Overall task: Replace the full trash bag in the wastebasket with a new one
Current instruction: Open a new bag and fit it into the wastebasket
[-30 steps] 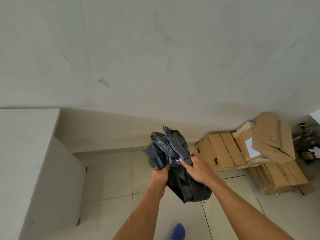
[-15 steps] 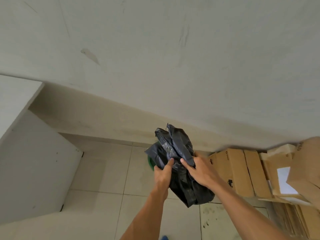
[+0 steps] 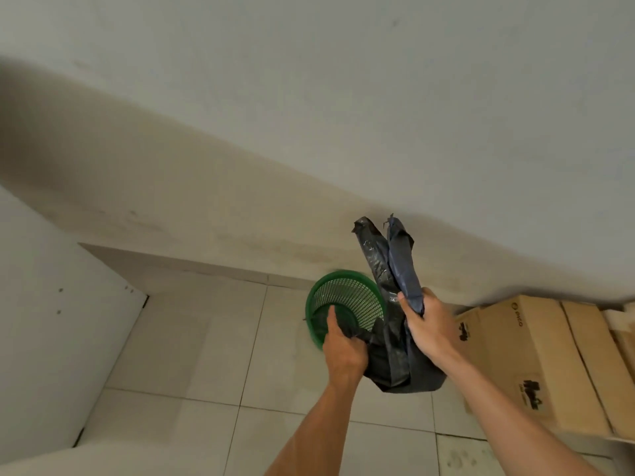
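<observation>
A black trash bag (image 3: 395,359) hangs in the air in front of me, crumpled, with two long handle strips sticking up past my right hand. My right hand (image 3: 427,324) grips the bag near those strips. My left hand (image 3: 343,348) pinches another fold of the bag lower and to the left. Behind my left hand a green mesh wastebasket (image 3: 347,297) stands on the tiled floor by the wall; no liner shows inside it.
Cardboard boxes (image 3: 536,359) are stacked along the wall at the right. A white cabinet side (image 3: 51,338) fills the left. Pale floor tiles (image 3: 192,365) spread between them, under a plain wall (image 3: 309,97).
The view has swung left and down, bringing the green wastebasket into sight. My hands have pulled apart, and the bag has stretched from a bunched lump into long strips.
</observation>
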Demonstrator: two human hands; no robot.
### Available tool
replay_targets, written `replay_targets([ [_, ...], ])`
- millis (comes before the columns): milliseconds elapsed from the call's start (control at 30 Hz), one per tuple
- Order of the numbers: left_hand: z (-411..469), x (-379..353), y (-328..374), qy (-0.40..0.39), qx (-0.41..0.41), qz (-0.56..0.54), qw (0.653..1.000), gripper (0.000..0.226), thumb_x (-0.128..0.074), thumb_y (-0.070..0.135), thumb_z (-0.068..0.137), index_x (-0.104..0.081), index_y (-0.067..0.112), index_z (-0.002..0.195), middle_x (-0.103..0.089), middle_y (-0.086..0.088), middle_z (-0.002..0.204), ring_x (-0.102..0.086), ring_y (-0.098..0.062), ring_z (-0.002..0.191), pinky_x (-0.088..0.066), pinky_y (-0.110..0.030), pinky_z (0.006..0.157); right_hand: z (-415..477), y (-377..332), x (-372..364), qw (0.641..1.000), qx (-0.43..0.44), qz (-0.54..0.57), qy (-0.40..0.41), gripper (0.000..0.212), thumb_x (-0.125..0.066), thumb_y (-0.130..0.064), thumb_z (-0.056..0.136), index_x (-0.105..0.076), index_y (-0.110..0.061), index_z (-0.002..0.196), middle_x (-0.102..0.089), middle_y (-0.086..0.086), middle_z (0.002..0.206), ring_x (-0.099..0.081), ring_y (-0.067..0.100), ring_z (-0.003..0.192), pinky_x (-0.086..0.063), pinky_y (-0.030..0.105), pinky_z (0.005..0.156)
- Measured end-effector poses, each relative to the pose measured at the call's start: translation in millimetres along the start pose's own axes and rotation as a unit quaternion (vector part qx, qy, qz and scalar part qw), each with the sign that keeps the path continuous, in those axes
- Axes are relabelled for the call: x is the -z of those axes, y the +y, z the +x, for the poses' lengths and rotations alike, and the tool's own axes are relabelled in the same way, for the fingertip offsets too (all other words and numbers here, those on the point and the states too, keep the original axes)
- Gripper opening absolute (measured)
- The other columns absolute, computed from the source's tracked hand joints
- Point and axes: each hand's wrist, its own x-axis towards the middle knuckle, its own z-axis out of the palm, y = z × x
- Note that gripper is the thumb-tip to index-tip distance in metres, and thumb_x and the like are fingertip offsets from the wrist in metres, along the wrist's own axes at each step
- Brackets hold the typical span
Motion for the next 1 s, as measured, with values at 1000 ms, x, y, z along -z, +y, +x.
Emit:
replay_targets([
  [1000,163.6,-32.4,-120.4,-0.07,-0.233,0.655,0.716,0.033,-0.058,0.025,0.091,-0.061,0.011,0.121,-0.062,-0.01,0.124,-0.052,-0.03,0.124,-0.021,-0.049,0.116,47.7,113.7,-137.9,0.927,0.167,0.206,0.266,0.025,-0.062,-0.023,0.1,-0.054,-0.04,0.084,-0.057,0.011,0.095,-0.059,0.011,0.081,-0.042,0.007,0.069],
])
